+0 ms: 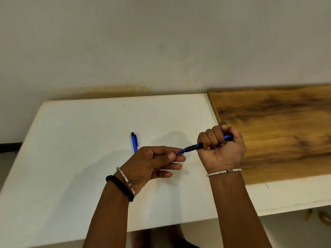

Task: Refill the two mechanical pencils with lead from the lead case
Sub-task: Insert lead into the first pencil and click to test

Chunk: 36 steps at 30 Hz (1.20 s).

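Observation:
My right hand [221,149] is closed in a fist around a blue mechanical pencil [192,147] with a black grip, thumb pressed on its rear end. The pencil's tip points left into my left hand [154,161]. That hand's thumb and forefinger pinch together right at the tip. Any lead there is too thin to see. A second blue pencil [134,141] with a black cap lies on the white table [71,140] just behind my left hand, its lower end hidden by the hand. A small greenish sliver shows behind my left fingers; I cannot tell if it is the lead case.
A wooden board [277,129] covers the table's right side, right beside my right hand. A plain wall rises behind the table. The table's front edge runs under my forearms.

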Tool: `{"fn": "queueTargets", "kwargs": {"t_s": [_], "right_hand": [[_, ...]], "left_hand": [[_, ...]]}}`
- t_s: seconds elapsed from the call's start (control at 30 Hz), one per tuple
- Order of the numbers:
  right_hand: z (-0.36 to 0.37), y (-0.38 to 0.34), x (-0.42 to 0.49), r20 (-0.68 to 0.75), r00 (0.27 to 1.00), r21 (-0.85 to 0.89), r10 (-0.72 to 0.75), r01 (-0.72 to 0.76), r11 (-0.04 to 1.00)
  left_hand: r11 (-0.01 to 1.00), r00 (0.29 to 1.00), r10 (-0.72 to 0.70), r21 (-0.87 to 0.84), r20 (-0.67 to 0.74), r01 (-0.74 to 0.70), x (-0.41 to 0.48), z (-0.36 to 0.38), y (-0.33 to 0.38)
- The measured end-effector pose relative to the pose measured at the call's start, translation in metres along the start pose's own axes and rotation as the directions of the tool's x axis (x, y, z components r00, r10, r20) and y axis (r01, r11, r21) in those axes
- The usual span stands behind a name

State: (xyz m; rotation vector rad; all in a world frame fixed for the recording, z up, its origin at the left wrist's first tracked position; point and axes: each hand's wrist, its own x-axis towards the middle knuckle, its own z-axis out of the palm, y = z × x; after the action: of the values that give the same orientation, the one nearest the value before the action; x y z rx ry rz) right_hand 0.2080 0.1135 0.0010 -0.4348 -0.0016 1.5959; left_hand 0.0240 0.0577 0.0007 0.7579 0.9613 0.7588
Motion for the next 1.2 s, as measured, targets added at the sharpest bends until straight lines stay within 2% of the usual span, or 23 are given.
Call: {"fn": "queueTargets", "kwargs": {"t_s": [1.2], "right_hand": [[0.0009, -0.0024, 0.0000, 0.115, 0.993, -0.040, -0.013, 0.018, 0.999]], "left_hand": [[1.000, 1.000, 0.003, 0.026, 0.003, -0.003, 0.0011, 0.0014, -0.0001]]}}
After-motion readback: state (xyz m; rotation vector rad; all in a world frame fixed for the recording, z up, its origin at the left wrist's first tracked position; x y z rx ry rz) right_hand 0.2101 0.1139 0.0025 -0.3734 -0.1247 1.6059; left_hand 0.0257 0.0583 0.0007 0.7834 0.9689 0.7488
